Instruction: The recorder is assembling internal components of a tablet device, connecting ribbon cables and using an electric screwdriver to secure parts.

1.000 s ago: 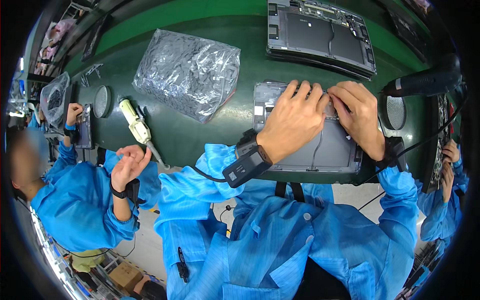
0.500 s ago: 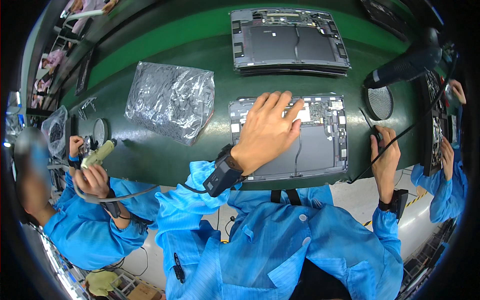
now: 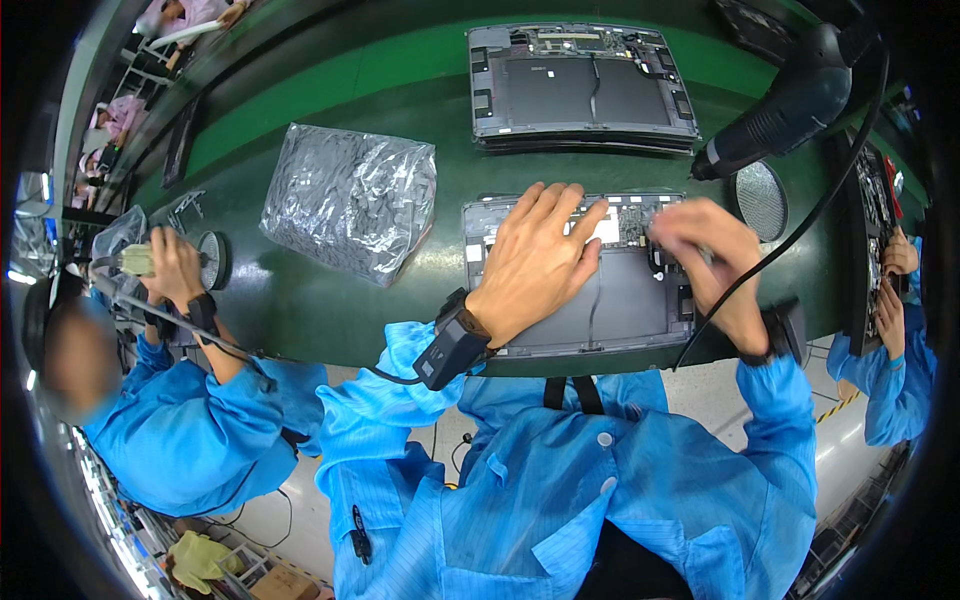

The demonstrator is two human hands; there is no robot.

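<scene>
An opened laptop base (image 3: 540,330), with its circuit board and dark battery showing, lies at the table's near edge before me. My left hand (image 3: 535,255) rests flat across its upper left part, fingers stretched out and holding nothing. Over the upper right part is my right hand (image 3: 715,265), bent at the wrist, its fingers drawn together and blurred above the board. What they hold, if anything, I cannot make out. Close to the right fingers, a short black part (image 3: 656,264) shows on the base. A black cable (image 3: 790,245) runs past the right wrist.
Behind is a stack of similar laptop bases (image 3: 585,90). To the left lies a clear bag of dark pieces (image 3: 350,200). A dark barrel-shaped tool (image 3: 775,115) juts in above a round dish (image 3: 762,200). Co-workers' hands (image 3: 175,268) are at the left and right.
My right hand has moved left from the table onto the laptop base; the thin dark tool seen in it no longer shows. The barrel-shaped tool has shifted left. My left hand stays put.
</scene>
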